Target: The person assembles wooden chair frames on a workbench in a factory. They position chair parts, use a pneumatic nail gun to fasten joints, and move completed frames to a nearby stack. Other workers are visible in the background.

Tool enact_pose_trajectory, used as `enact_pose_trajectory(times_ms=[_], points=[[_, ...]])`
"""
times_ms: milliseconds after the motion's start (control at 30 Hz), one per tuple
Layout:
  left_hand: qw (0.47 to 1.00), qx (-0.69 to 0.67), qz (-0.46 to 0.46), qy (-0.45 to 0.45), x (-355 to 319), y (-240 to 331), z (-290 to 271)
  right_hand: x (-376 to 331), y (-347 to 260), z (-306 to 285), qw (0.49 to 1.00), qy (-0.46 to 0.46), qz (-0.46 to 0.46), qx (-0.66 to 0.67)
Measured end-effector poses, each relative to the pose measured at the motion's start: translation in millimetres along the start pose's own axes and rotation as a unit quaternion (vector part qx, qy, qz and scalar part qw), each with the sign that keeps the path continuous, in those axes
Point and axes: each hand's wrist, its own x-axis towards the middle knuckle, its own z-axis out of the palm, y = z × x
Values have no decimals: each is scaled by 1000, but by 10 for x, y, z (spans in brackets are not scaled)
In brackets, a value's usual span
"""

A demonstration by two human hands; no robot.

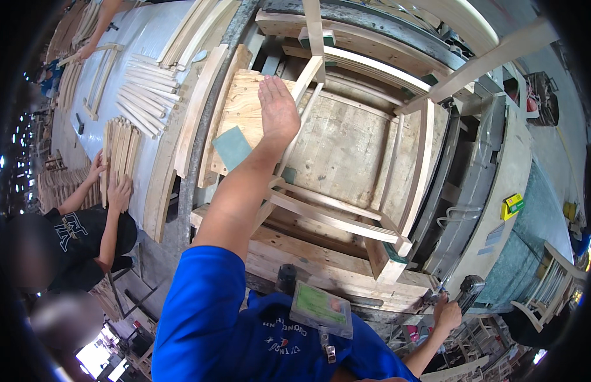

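Note:
A pale wooden chair frame [417,169] lies on its side in a wooden clamping jig [295,256]. My left hand [278,107] is laid flat, fingers stretched out, against the frame's left end beside a plywood block [239,95]. A green pad [231,148] is on that block, near my wrist. At the jig's lower right, my right hand [447,314] is closed at a small metal fitting [430,297]; what its fingers hold is too small to make out. A dark power tool [471,290] sits right beside it.
Two people work at the left; one person's hands [119,191] gather wooden slats [121,149]. More slats [146,95] lie on the pale table [111,83]. On the right bench is a yellow-green box [512,206]. The frame's long posts [499,60] jut out at upper right.

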Motion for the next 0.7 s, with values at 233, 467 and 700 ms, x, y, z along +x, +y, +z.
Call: enact_pose_trajectory(times_ms=[233,467,700], points=[[1000,-12,18,-4,-44,-23,-24,-79,44,85,999,26,-6,34],[999,-30,19,-13,-81,1,-114,-127,106,168,997,42,-10,60],[999,-32,16,-11,-97,3,-135,-115,196,306,994,51,-12,97]])
